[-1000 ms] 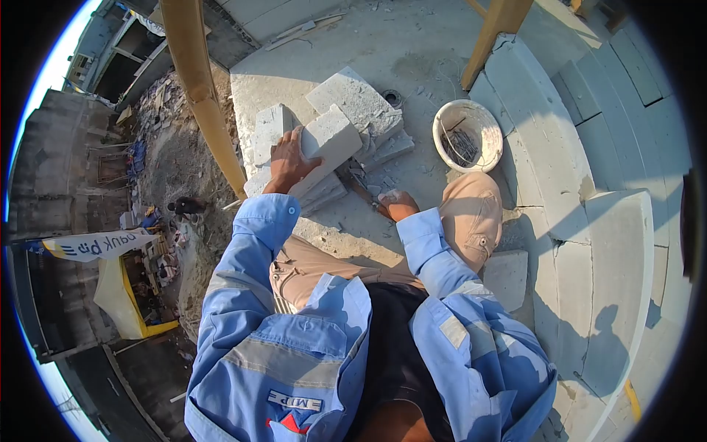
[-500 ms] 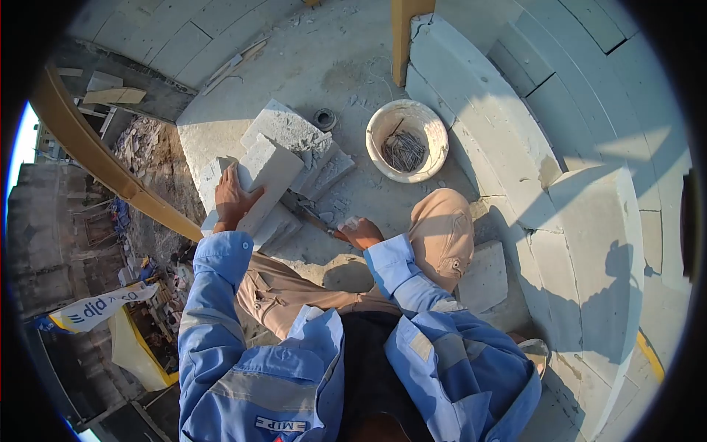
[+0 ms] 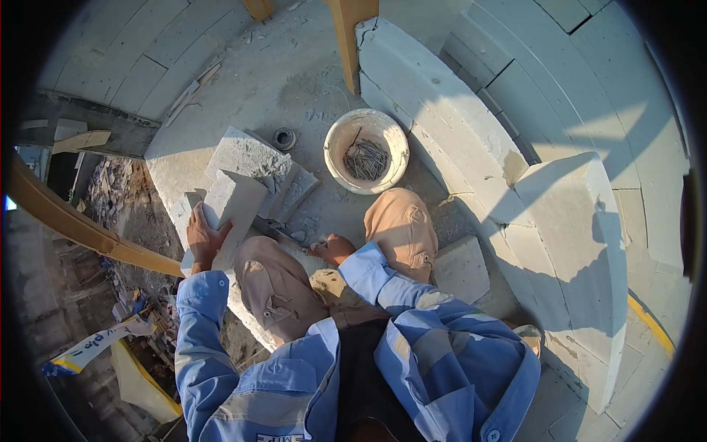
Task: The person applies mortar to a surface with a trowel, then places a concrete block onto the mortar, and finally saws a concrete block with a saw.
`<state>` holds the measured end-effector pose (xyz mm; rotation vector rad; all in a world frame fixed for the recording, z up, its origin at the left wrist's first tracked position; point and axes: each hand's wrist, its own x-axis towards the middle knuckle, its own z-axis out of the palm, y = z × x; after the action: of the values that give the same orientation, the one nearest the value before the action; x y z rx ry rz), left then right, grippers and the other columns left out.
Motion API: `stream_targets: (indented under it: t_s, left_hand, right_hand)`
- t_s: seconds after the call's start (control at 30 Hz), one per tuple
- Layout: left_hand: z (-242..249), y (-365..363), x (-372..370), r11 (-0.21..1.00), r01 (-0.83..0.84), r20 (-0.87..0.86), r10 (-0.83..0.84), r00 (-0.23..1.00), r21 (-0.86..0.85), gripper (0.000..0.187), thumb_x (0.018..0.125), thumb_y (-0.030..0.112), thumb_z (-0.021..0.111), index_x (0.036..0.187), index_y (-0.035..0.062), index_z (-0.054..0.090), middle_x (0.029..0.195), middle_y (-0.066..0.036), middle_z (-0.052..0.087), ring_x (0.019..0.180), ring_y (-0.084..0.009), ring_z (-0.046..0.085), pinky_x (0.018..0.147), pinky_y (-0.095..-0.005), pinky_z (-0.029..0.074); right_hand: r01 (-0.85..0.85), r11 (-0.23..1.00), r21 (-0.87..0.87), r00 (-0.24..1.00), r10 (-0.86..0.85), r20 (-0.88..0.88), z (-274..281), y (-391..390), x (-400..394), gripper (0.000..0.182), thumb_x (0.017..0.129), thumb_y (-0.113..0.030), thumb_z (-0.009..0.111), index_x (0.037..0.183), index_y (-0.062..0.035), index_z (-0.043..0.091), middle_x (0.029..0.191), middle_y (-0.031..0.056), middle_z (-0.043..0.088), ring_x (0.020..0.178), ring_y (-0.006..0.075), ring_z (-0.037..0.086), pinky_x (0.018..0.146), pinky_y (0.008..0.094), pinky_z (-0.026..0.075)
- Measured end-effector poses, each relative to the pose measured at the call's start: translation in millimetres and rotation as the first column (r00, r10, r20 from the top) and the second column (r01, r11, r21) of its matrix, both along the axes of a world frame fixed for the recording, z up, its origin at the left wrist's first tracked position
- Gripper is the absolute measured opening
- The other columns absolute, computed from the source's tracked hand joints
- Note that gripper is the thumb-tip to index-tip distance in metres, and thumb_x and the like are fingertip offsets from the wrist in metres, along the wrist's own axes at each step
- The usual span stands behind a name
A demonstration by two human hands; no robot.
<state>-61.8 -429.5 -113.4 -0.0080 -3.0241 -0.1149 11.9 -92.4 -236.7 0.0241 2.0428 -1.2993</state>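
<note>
My left hand (image 3: 205, 237) grips the near left side of a pale lightweight concrete block (image 3: 233, 199), thumb spread along it and fingers reaching over its edge. This block lies tilted on other pale pieces. My right hand (image 3: 333, 249) is closed around the handle end of a long-bladed hand tool (image 3: 277, 231), between my knees. The tool's dark metal blade points toward the block; my left knee and the block hide part of it. Behind the held block lies a rough broken slab (image 3: 248, 158) covered in crumbs.
A white bucket (image 3: 403, 153) holding many nails (image 3: 366, 160) stands ahead. A small roll (image 3: 283, 138) lies beside the slab. Curved block walls (image 3: 471, 110) rise on the right. On the left a yellow-brown beam (image 3: 81, 232) crosses above a drop to rubble below.
The view has shifted, so the bucket and blocks appear further left. My left knee has come up beside the block, covering part of the tool. Both hands keep their holds.
</note>
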Motion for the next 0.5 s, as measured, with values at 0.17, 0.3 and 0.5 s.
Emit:
stream_targets:
  t_s: [0.17,0.3,0.5]
  left_hand:
    - [-6,-6,-3,0.999,-0.013,0.032,0.012,0.999,0.044,0.093,0.071,0.051,0.082,0.136,-0.005,0.046,0.127,-0.025,0.058,0.117,-0.0435,0.056,0.099,-0.0486,0.045]
    - [-11,-11,-4,1.0,0.029,-0.027,-0.029,0.999,0.007,0.093,0.071,0.052,0.081,0.135,-0.0063,0.047,0.128,-0.026,0.057,0.118,-0.0441,0.056,0.1,-0.0492,0.045]
    - [-6,-1,-7,0.999,-0.031,0.055,0.032,0.998,-0.018,0.096,0.069,0.054,0.082,0.136,-0.0061,0.047,0.131,-0.024,0.056,0.121,-0.0414,0.055,0.103,-0.0473,0.044]
  right_hand:
    - [-0.054,0.996,0.072,0.997,0.058,-0.054,-44,-29,10,0.043,0.088,-0.043,0.065,0.102,-0.0034,0.073,0.101,0.0228,0.071,0.098,0.0415,0.068,0.086,0.0484,0.051]
    - [0.098,0.995,0.03,0.989,-0.094,-0.116,-29,-11,7,0.042,0.087,-0.043,0.065,0.102,-0.005,0.074,0.1,0.0216,0.072,0.098,0.0401,0.068,0.087,0.048,0.051]
    - [0.396,0.898,-0.191,0.883,-0.429,-0.19,57,60,-10,0.038,0.09,-0.032,0.063,0.114,-0.0024,0.068,0.096,0.0159,0.073,0.087,0.0297,0.071,0.08,0.0393,0.053]
